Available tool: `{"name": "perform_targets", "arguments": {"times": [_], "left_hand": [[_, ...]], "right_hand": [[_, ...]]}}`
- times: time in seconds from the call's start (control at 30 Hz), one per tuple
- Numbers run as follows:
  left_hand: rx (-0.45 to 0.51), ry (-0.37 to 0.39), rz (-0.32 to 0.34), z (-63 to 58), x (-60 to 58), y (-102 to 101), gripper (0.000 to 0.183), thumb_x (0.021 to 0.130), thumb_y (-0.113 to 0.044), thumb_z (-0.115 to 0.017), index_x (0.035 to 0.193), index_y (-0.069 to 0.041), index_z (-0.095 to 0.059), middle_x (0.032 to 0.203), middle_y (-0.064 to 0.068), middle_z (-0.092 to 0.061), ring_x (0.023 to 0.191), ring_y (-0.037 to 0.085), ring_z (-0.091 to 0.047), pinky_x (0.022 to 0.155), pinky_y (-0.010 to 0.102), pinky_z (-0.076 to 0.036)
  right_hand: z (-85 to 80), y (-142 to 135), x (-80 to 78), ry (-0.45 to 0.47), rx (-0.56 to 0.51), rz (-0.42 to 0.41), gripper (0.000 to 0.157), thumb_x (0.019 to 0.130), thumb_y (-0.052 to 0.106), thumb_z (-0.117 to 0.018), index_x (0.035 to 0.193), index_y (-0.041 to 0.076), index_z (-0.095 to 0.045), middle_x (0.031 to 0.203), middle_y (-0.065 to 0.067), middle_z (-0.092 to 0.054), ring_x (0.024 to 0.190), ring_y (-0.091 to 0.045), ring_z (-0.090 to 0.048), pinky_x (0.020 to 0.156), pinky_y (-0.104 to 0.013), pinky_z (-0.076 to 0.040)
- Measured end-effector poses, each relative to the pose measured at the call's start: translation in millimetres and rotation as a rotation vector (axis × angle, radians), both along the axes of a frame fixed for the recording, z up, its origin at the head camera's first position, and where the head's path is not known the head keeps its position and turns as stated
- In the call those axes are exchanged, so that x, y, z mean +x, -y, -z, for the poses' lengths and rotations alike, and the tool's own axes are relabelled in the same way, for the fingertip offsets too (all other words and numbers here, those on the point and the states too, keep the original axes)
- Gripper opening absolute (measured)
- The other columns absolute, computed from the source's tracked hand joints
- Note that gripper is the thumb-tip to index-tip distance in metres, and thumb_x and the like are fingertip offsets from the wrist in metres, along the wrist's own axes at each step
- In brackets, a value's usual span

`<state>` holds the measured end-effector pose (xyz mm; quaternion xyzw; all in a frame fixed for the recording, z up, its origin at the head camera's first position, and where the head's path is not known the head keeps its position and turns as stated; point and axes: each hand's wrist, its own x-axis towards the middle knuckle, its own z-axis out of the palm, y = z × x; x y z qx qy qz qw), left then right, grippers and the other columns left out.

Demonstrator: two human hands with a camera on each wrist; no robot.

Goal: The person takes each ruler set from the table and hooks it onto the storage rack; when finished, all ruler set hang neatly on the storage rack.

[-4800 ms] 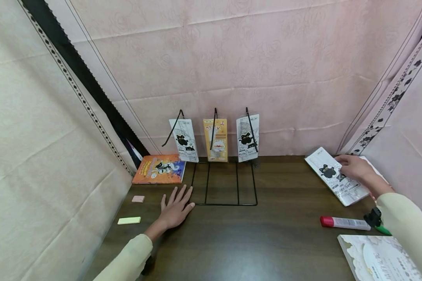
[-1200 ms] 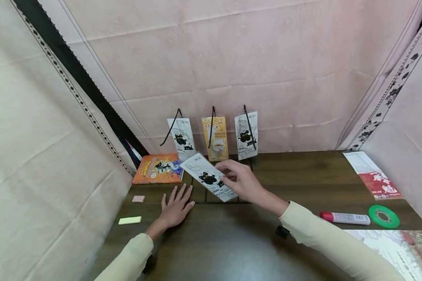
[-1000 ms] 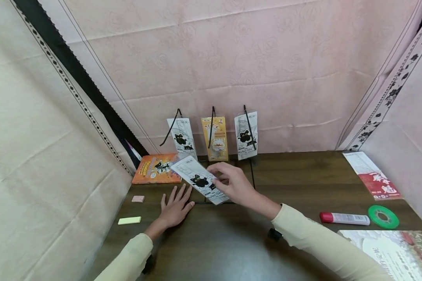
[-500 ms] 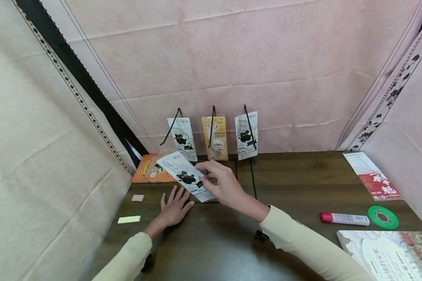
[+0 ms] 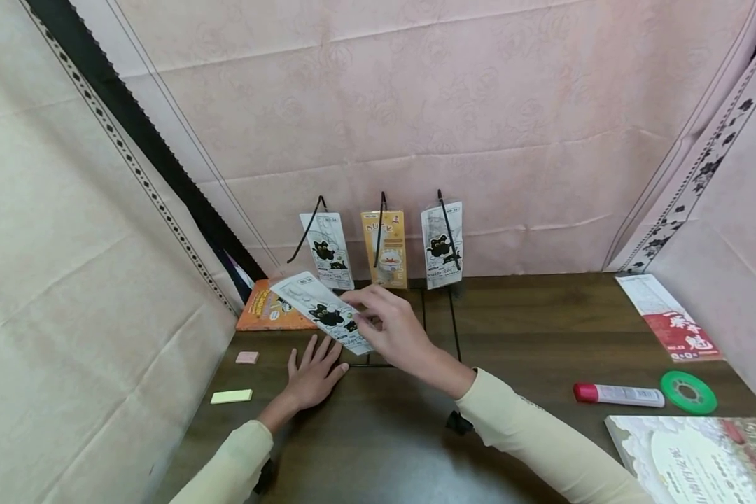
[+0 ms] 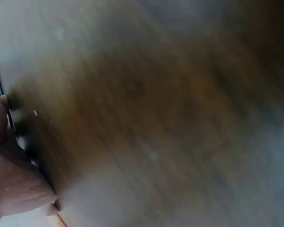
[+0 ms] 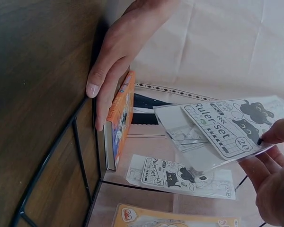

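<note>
My right hand [image 5: 390, 329] pinches a white ruler set packet [image 5: 318, 308] printed with black cats by its right end. It is tilted, above the base of a black wire display rack [image 5: 456, 329]. In the right wrist view a clear plastic sleeve shows around the ruler set's printed card [image 7: 222, 127]. My left hand [image 5: 311, 374] rests on the table with fingers spread, its thumb and fingertips at the rack's front left corner. On the rack's hooks hang a white ruler set [image 5: 330, 262] at left, a yellow packet [image 5: 390, 262] in the middle and another white ruler set [image 5: 437, 262] at right.
An orange book [image 5: 264, 311] lies behind the held packet, partly covered by it. A pink eraser [image 5: 247, 358] and a pale yellow block [image 5: 231, 396] lie at left. On the right are a red-and-white packet [image 5: 674, 325], a glue stick [image 5: 617, 395], green tape [image 5: 689, 392] and a floral book [image 5: 699, 455].
My right hand has brought the ruler set from the table's right side to the rack's front left, uncovering the red-and-white packet. Lately it shifts slightly left. The left hand stays put.
</note>
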<state>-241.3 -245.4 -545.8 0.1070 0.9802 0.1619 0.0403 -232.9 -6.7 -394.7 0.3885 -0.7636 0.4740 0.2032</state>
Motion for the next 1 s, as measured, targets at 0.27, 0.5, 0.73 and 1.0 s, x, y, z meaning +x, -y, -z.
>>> {"name": "perform_targets", "arguments": {"times": [0.27,0.5,0.73,1.0], "left_hand": [[-0.038,-0.022,0.004,-12.3,3.2,-3,0.06,0.1,-0.053,-0.036,0.154,-0.031,-0.02,0.164,-0.001,-0.01,0.151,0.034,-0.003,0.109,0.07,0.002],[-0.043,-0.007,-0.003,-6.9,3.4,-4,0.06,0.1,-0.056,-0.034,0.154,-0.034,-0.019,0.164,-0.004,-0.008,0.152,0.032,-0.001,0.11,0.07,0.002],[-0.016,-0.027,0.001,0.5,-1.6,-7,0.06,0.099,-0.057,-0.034,0.153,-0.038,-0.014,0.164,-0.008,-0.004,0.152,0.031,0.0,0.11,0.069,0.004],[-0.001,-0.072,0.01,3.5,1.5,-2,0.06,0.099,-0.055,-0.037,0.153,-0.042,-0.012,0.164,-0.001,-0.014,0.151,0.034,-0.006,0.109,0.071,0.001]], "right_hand": [[-1.8,2,-4.3,0.001,-0.032,0.01,0.042,0.093,0.005,-0.059,0.129,0.027,-0.059,0.111,0.0,-0.063,0.092,-0.007,-0.068,0.074,-0.016,-0.055],[1.0,5,-7.4,0.018,-0.044,0.015,0.042,0.092,0.005,-0.059,0.129,0.025,-0.06,0.108,0.0,-0.063,0.091,-0.013,-0.069,0.075,-0.016,-0.055],[5.3,6,-13.8,0.02,-0.048,0.059,0.039,0.091,0.003,-0.06,0.125,0.023,-0.062,0.107,0.0,-0.061,0.088,-0.012,-0.07,0.075,-0.016,-0.055],[13.7,8,-27.2,0.039,-0.064,0.128,0.037,0.092,0.007,-0.06,0.125,0.023,-0.062,0.108,0.0,-0.063,0.091,-0.011,-0.068,0.075,-0.017,-0.055]]}}
